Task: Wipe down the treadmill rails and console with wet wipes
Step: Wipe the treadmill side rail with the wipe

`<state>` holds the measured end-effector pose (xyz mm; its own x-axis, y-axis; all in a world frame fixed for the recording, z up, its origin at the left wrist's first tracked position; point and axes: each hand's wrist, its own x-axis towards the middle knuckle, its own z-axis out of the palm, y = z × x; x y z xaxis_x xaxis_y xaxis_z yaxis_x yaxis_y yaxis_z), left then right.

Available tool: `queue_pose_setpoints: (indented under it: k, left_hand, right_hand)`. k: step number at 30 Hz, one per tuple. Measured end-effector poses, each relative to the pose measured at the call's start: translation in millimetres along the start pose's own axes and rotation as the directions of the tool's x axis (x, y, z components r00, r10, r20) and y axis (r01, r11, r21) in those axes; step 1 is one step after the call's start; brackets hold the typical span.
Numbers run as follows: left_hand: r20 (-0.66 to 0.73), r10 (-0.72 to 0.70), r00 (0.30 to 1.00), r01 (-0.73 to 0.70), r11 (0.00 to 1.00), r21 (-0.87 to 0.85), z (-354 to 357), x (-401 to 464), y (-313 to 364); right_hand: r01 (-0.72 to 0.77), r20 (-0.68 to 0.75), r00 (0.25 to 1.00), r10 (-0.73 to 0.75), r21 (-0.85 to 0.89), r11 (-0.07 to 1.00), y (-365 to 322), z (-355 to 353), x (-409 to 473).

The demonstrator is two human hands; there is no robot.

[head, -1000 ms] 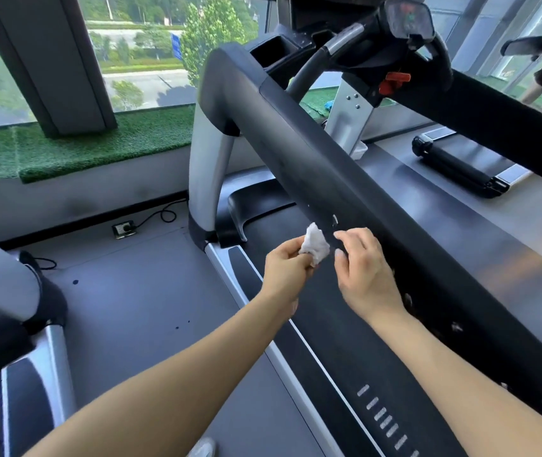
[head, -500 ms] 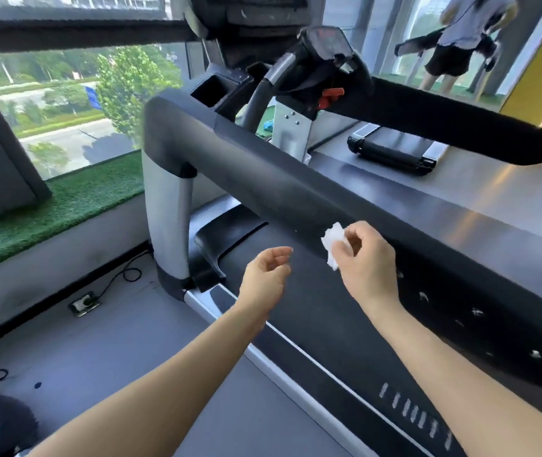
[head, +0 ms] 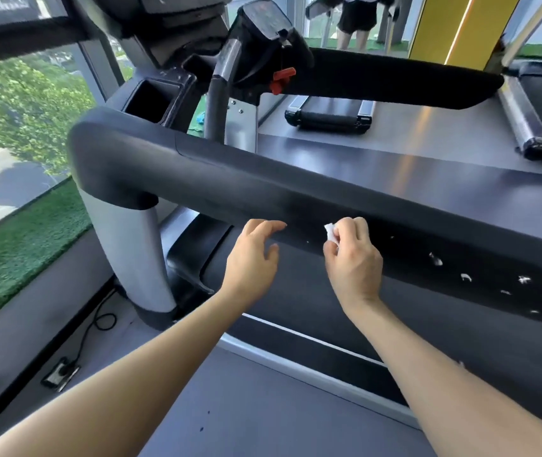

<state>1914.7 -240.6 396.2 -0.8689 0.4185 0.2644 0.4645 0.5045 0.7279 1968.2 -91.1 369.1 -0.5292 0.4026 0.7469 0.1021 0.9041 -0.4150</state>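
Observation:
A thick black treadmill rail [head: 216,179] runs from upper left to lower right across the view. My right hand [head: 353,258] pinches a small white wet wipe [head: 330,233] against the rail's near side. My left hand [head: 253,255] hovers just left of it with loosely spread fingers, its fingertips close under the rail and holding nothing. White shreds [head: 465,277] of wipe cling to the rail to the right of my hands. The console [head: 263,37] with a red safety clip [head: 282,80] stands beyond the rail, at the top.
A silver upright post [head: 131,252] carries the rail's left end. The treadmill belt [head: 296,298] lies below my hands. A floor socket and cable [head: 60,374] lie at lower left. Another treadmill [head: 328,115] and a person's legs [head: 352,24] are behind.
The wipe passed from my left hand to my right hand. My right hand then moved it up onto the rail's side, and my emptied left hand rose towards the rail. The camera tilted upward.

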Motion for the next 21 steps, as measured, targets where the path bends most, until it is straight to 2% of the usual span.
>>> queue_pose_setpoints:
  k: [4,7,8,10,13,15,17,19,20,21]
  left_hand:
    - [0.081,0.127,0.989,-0.137,0.983,0.124,-9.2,9.5,-11.3]
    - [0.131,0.300,0.945,-0.321,0.927,0.194,-10.3,24.0,-18.0]
    - [0.133,0.407,0.904,-0.428,0.872,0.238,-10.4,29.9,-22.0]
    - [0.146,0.613,0.776,-0.622,0.709,0.332,-11.4,45.4,-35.5]
    - [0.195,0.770,0.608,-0.778,0.527,0.344,-21.6,74.6,-51.6]
    - [0.244,0.815,0.526,-0.835,0.440,0.329,-32.6,87.0,-58.5]
    - [0.292,0.848,0.443,-0.884,0.358,0.300,-41.0,98.1,-60.8]
    - [0.321,0.864,0.387,-0.910,0.302,0.285,-47.1,107.8,-59.8]
    - [0.331,0.871,0.363,-0.918,0.273,0.287,-49.2,112.0,-58.4]
    - [0.341,0.878,0.337,-0.926,0.243,0.289,-49.8,115.9,-56.7]
  right_hand:
    - [-0.047,-0.047,0.998,0.050,0.051,0.998,-14.8,11.9,-14.2]
    - [-0.086,-0.037,0.995,0.090,0.105,0.991,-20.9,20.7,-29.0]
    - [-0.097,-0.062,0.993,0.103,0.094,0.991,-22.5,24.4,-31.3]
    - [-0.126,-0.160,0.978,0.133,0.052,0.991,-24.5,32.7,-31.1]
    - [-0.217,-0.368,0.906,0.210,0.021,0.976,-29.4,47.8,-25.4]
    - [-0.330,-0.485,0.804,0.343,0.115,0.937,-43.0,60.9,-21.2]
    - [-0.444,-0.585,0.617,0.526,0.292,0.847,-56.0,74.3,-14.2]
    - [-0.506,-0.582,0.394,0.712,0.509,0.696,-67.2,87.9,-6.4]
    - [-0.507,-0.545,0.310,0.779,0.598,0.621,-72.5,94.6,-3.8]
    - [-0.497,-0.500,0.257,0.827,0.666,0.557,-77.8,102.4,-2.1]
